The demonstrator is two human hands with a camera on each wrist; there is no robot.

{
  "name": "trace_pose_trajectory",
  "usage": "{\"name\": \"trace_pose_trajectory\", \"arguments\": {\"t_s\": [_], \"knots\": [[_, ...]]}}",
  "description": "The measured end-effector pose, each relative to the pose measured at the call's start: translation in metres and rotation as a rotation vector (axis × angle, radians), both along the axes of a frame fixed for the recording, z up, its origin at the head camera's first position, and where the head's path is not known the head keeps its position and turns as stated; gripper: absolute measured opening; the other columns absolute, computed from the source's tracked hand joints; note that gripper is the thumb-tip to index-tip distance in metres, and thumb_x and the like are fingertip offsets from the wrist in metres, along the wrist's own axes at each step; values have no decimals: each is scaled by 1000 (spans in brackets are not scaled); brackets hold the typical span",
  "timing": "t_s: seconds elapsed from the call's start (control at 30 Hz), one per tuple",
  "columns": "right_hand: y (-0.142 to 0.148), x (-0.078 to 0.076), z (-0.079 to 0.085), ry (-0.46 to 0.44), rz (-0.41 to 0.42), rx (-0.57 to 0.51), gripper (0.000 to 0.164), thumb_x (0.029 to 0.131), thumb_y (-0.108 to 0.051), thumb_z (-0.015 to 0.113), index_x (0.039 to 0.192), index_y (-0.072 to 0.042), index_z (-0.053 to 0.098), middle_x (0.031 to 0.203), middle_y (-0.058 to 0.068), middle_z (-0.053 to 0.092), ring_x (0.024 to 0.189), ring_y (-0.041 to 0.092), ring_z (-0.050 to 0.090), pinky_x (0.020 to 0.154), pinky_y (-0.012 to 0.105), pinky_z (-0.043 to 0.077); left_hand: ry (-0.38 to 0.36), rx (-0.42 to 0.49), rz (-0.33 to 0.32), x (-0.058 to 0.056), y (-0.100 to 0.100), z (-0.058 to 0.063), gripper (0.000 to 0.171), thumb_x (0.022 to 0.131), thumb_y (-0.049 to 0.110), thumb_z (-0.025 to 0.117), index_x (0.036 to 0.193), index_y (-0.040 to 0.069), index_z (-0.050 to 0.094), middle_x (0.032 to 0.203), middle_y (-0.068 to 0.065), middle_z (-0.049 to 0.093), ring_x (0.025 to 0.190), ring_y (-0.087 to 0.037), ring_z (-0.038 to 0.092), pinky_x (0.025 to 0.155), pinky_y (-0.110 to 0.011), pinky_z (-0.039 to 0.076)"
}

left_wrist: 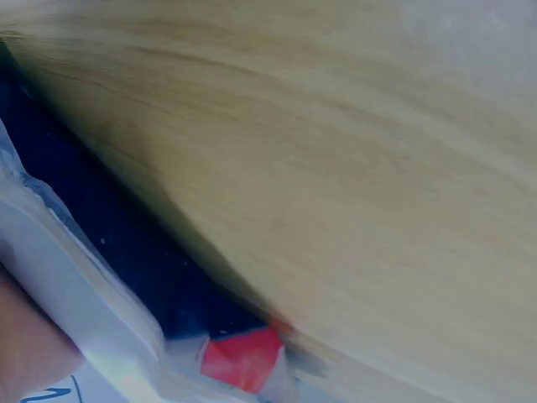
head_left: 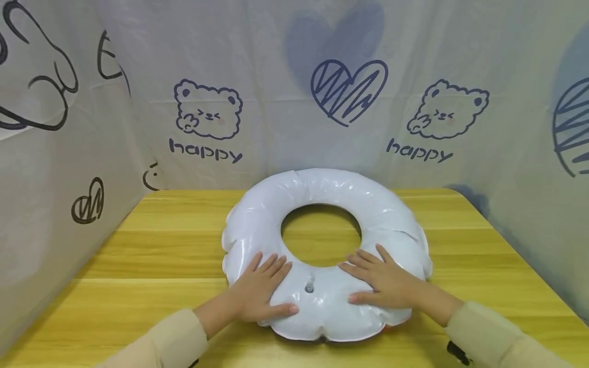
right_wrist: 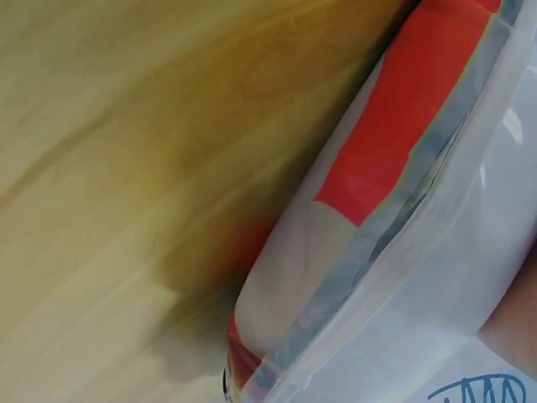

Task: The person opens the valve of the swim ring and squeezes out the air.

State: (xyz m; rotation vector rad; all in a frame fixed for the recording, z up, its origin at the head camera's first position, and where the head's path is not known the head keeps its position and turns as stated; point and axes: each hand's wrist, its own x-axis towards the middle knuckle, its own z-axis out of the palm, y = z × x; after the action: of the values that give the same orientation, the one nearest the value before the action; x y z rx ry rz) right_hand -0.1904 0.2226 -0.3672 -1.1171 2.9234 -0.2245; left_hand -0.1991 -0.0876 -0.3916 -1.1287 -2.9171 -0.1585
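A white inflated swim ring (head_left: 317, 186) lies flat on the wooden table, its valve (head_left: 310, 287) facing up on the near side. My left hand (head_left: 262, 286) rests on the ring's near left part, fingers spread and pointing away. On the near right part lies my right hand (head_left: 384, 278), its fingers straight and spread too. The valve sits between the two thumbs. In the left wrist view the ring's underside (left_wrist: 109, 218) is dark blue with a red patch. The right wrist view shows red and white areas below the seam of the ring (right_wrist: 394, 126).
The wooden table (head_left: 152, 255) extends on both sides of the ring. Pale cloth (head_left: 276, 128) printed with bears, hearts and the word "happy" hangs behind the table and along both sides. The ring's far edge lies near the back cloth.
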Motion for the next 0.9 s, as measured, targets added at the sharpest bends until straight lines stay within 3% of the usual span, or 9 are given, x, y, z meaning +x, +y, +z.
{"name": "trace_pose_trajectory", "arguments": {"t_s": [0.3, 0.5, 0.7, 0.9], "knots": [[8, -8, 4, 54, 11, 31, 65, 85, -57, 51, 137, -19, 47, 146, 18, 37, 137, 42, 26, 106, 64, 14, 58, -67, -19, 14, 6, 8, 91, 82, 73, 38, 141, 5, 37, 143, -20, 41, 130, -38, 40, 107, -55, 25], [14, -16, 6, 95, -24, 41, 70, 81, -57, 55, 136, -15, 48, 147, 23, 32, 136, 45, 24, 106, 64, 15, 156, -84, -39, 20, 10, 7, 92, 81, 76, 34, 138, 4, 42, 135, -20, 51, 122, -35, 49, 101, -53, 33], [19, -21, 7, 60, -66, 22, 72, 79, -54, 60, 137, -14, 47, 149, 25, 27, 137, 48, 19, 107, 64, 13, 163, -102, -14, 26, 18, 8, 91, 81, 76, 35, 138, 5, 42, 134, -19, 52, 120, -34, 50, 99, -51, 34], [19, -22, 11, 67, -21, 7, 77, 78, -57, 59, 136, -8, 47, 148, 25, 29, 136, 47, 22, 106, 64, 15, 182, -73, 30, 29, 21, 7, 91, 80, 77, 36, 137, 6, 44, 134, -18, 52, 119, -34, 50, 96, -50, 33]]}}
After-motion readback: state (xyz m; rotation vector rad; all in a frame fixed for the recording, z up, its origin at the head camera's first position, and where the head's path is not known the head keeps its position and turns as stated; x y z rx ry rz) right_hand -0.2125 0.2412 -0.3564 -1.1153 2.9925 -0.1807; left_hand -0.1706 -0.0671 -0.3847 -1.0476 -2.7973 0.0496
